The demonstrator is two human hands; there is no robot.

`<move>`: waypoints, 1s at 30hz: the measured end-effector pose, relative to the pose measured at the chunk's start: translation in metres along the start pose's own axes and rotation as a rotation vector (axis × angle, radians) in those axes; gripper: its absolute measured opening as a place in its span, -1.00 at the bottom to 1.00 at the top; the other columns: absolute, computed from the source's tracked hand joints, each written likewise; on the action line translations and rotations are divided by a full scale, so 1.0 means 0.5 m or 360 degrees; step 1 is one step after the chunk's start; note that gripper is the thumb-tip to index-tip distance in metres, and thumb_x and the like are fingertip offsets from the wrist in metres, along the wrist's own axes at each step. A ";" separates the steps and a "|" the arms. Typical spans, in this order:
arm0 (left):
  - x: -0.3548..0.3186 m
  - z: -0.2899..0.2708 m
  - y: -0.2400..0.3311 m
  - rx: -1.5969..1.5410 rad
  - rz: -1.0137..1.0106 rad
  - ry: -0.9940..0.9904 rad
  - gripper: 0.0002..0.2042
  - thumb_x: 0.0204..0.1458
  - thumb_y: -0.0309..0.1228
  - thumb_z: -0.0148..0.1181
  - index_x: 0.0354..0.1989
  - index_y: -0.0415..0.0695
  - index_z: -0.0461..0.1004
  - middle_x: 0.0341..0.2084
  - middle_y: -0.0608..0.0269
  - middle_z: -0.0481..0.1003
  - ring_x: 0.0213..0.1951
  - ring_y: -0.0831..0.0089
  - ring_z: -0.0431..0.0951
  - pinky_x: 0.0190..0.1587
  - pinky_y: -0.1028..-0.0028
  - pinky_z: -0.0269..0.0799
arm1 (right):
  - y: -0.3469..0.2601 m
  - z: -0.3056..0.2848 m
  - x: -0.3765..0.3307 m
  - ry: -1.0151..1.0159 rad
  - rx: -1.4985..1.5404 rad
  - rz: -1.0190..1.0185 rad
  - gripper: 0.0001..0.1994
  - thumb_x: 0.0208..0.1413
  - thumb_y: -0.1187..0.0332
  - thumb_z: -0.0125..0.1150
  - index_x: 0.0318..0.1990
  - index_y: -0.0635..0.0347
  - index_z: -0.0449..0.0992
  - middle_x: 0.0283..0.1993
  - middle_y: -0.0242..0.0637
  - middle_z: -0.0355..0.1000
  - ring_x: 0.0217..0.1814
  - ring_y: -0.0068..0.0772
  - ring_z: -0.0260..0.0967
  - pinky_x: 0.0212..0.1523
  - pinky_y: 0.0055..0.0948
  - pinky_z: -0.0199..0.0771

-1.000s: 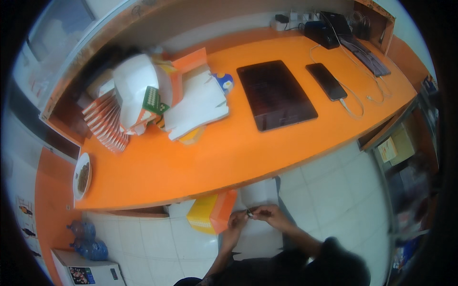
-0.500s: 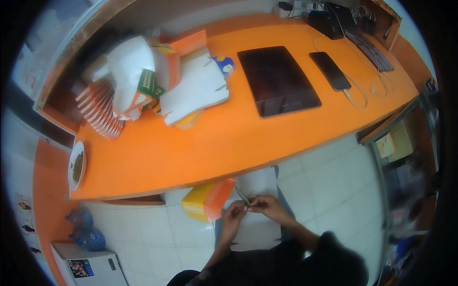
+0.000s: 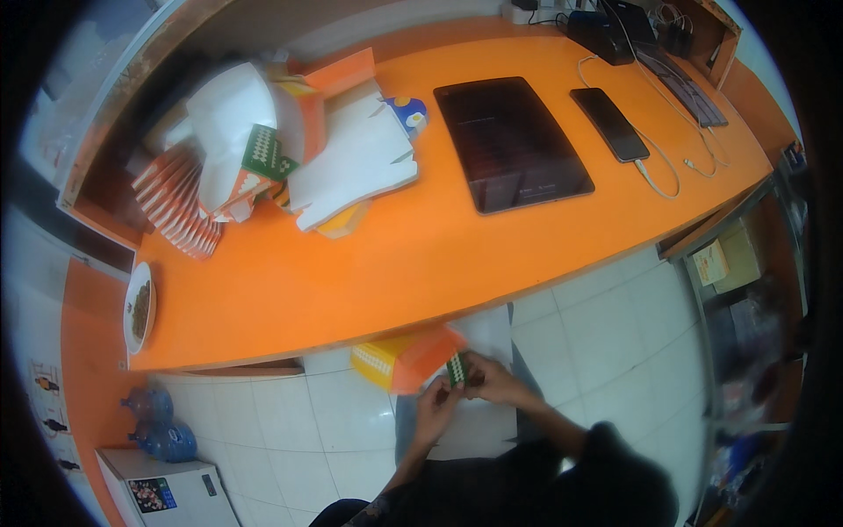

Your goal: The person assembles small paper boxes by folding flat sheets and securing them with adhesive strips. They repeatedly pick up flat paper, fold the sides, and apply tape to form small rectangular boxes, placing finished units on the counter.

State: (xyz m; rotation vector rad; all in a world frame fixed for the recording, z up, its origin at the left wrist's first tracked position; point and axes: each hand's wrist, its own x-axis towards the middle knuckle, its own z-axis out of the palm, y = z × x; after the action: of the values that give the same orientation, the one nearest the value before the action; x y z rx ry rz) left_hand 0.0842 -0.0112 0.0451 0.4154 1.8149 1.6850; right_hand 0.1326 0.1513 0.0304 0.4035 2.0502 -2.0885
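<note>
Orange-yellow carton (image 3: 406, 358) is held just below the orange counter (image 3: 378, 272) edge, over white floor tiles; left hand (image 3: 436, 406) grips it from below, fingers curled on its flap, right hand (image 3: 488, 381) pinches a small green patterned tab (image 3: 457, 370) at its end w/ fingertips closed. Stack of flat cartons (image 3: 263, 149), dark tablet (image 3: 509, 142) & phone (image 3: 609, 123) lie well apart up on the counter

Your fingers (image 3: 465, 379) cover most of the small green piece (image 3: 456, 370), so you cannot tell its shape or what it joins. The orange box (image 3: 406, 358) is blurred, and its far end runs under the tabletop (image 3: 369, 272) edge. The print on the stacked cartons (image 3: 263, 158) is too small to make out. The shelves (image 3: 755, 290) at your right smear into the dark rim.
</note>
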 end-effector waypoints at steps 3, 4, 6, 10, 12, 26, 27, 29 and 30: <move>0.008 -0.002 0.019 0.0402 0.0046 0.0053 -0.84 0.09 -0.42 0.17 -0.20 -0.19 0.40 -0.56 0.38 0.41 -0.46 0.66 0.37 -0.42 0.60 0.28 | -0.004 -0.003 -0.001 -0.0204 -0.0124 -0.0093 -0.33 -0.15 0.23 0.44 0.12 0.21 0.26 -0.13 -0.17 0.40 -0.10 -0.36 0.40 -0.05 -0.39 0.41; 0.008 -0.005 0.026 0.0414 0.0010 0.0005 -0.83 0.08 -0.42 0.18 -0.21 -0.19 0.40 -0.59 0.37 0.40 -0.49 0.66 0.37 -0.45 0.59 0.27 | -0.007 -0.007 0.001 -0.0148 -0.0298 -0.0250 -0.33 -0.14 0.21 0.43 0.12 0.22 0.26 -0.10 -0.17 0.38 -0.07 -0.38 0.37 -0.01 -0.39 0.38; 0.012 -0.010 0.036 0.0422 -0.0014 -0.0065 -0.81 0.07 -0.42 0.20 -0.20 -0.19 0.39 -0.61 0.37 0.39 -0.52 0.65 0.36 -0.49 0.59 0.27 | -0.014 -0.016 0.008 -0.0086 -0.0599 -0.0620 -0.33 -0.13 0.19 0.42 0.12 0.22 0.26 -0.05 -0.18 0.34 -0.02 -0.40 0.31 0.06 -0.40 0.33; 0.013 -0.012 0.039 0.0448 0.0261 -0.0171 -0.77 0.02 -0.45 0.24 -0.17 -0.18 0.39 -0.55 0.35 0.41 -0.49 0.62 0.38 -0.46 0.58 0.29 | -0.032 -0.014 0.012 -0.0204 0.0291 -0.0207 -0.36 -0.08 0.20 0.39 0.13 0.25 0.26 -0.01 -0.22 0.28 -0.05 -0.49 0.25 -0.03 -0.47 0.34; 0.012 -0.015 0.040 0.0549 0.0351 -0.0247 -0.73 -0.02 -0.46 0.27 -0.15 -0.19 0.38 -0.49 0.32 0.41 -0.44 0.59 0.39 -0.41 0.56 0.31 | -0.042 0.004 0.013 -0.0043 0.0515 -0.0208 -0.37 -0.06 0.21 0.37 0.14 0.28 0.24 -0.06 -0.22 0.30 -0.09 -0.52 0.24 -0.09 -0.51 0.34; 0.048 0.035 0.098 0.0155 0.0114 0.0386 -0.74 0.06 -0.31 0.22 -0.21 -0.26 0.44 -0.34 0.19 0.48 -0.26 0.39 0.49 -0.23 0.44 0.40 | -0.084 0.096 -0.011 0.0418 0.0002 -0.0575 -0.34 -0.05 0.74 -0.09 0.29 0.11 0.17 0.29 -0.11 0.20 0.34 -0.19 0.14 0.24 -0.38 0.17; 0.051 0.031 0.094 0.0166 0.0208 0.0419 -0.75 0.07 -0.32 0.22 -0.22 -0.26 0.45 -0.36 0.19 0.48 -0.27 0.39 0.49 -0.24 0.44 0.40 | -0.085 0.090 -0.008 0.0451 -0.0028 -0.0610 -0.34 -0.05 0.75 -0.08 0.29 0.11 0.17 0.28 -0.13 0.21 0.33 -0.21 0.14 0.24 -0.37 0.18; 0.051 0.025 0.084 0.0193 0.0309 0.0524 -0.78 0.08 -0.33 0.21 -0.25 -0.25 0.46 -0.39 0.19 0.48 -0.30 0.39 0.50 -0.27 0.43 0.40 | -0.086 0.081 -0.007 0.0402 0.0007 -0.0598 -0.33 -0.05 0.75 -0.06 0.29 0.09 0.17 0.29 -0.18 0.20 0.32 -0.23 0.16 0.20 -0.37 0.22; 0.050 0.019 0.081 0.0159 0.0271 0.0509 -0.78 0.08 -0.34 0.20 -0.25 -0.26 0.46 -0.40 0.20 0.49 -0.30 0.40 0.50 -0.27 0.43 0.40 | -0.087 0.075 -0.007 0.0377 -0.0001 -0.0600 -0.33 -0.05 0.75 -0.04 0.29 0.08 0.18 0.30 -0.20 0.20 0.31 -0.25 0.16 0.18 -0.37 0.24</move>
State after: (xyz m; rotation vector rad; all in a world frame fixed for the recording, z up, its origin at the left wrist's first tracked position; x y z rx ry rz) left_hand 0.0639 0.0170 0.0791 0.3676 2.1534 1.8668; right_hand 0.1197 0.1148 0.0730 0.2935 2.4229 -2.3455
